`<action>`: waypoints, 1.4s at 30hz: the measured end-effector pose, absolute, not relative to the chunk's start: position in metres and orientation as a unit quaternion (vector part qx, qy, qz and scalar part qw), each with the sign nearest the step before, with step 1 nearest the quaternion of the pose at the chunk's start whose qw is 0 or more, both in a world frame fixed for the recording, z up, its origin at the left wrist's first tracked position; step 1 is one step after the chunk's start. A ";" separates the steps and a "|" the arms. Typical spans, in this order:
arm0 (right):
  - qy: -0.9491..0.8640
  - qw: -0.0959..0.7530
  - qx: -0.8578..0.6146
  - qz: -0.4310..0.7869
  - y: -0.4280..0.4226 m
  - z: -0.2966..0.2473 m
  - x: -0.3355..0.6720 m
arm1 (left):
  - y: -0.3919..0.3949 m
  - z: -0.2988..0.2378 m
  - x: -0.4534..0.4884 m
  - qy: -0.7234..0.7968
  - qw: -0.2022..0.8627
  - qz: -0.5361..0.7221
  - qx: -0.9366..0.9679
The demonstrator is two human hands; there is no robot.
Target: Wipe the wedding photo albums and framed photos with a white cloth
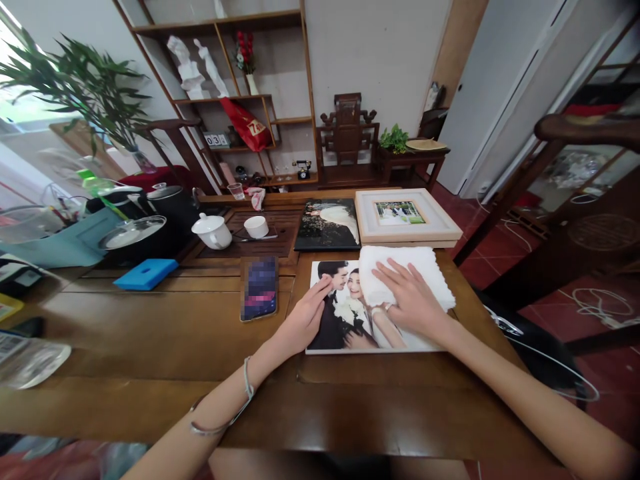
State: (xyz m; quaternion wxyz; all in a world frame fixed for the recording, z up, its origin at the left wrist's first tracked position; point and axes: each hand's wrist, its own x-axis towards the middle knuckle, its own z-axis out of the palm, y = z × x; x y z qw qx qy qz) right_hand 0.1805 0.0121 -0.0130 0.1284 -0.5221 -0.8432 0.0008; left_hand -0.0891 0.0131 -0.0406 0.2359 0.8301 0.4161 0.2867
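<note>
- Hands, two, bare. My left hand [313, 310]: fingers extended and close together, resting on the left part of the photo panel; it grasps nothing that I can see. My right hand [413, 297]: opened out flat, fingers spread on the white cloth [433, 270], pressing rather than gripping as far as I can tell.
- Photo panel [343, 317], one: a couple in black and white clothing; lies flat on the wooden surface [165, 347] before me, its upper right part under the cloth.
- Dark photo panel [327, 227], one: pale gown against black; lies beyond the first panel.
- Framed photo [367, 229], one: pale frame, small outdoor picture; lies to the right of the dark panel, just beyond the cloth.
- Phone [259, 293], one: lies left of the photo panel, apart from my left hand; screen blurred.
- Lidded white cup [212, 232] and small white cup [257, 227]: at the wooden tea tray [220, 252], farther left.
- Blue box [146, 274], one: near the black pan with a glass lid [135, 233].
- Bracelet [248, 380] and bangle [213, 432]: both on my left forearm.
</note>
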 end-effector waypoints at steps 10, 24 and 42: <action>-0.946 0.104 -0.282 0.120 -0.021 0.002 0.182 | 0.017 -0.041 -0.094 0.389 0.229 0.297 0.842; -0.881 -0.003 -0.464 -0.097 -0.059 0.013 0.170 | 0.017 -0.037 -0.093 0.403 0.219 0.276 0.845; -0.833 0.112 -0.542 -0.016 0.012 -0.012 0.201 | 0.018 -0.035 -0.092 0.406 0.221 0.272 0.844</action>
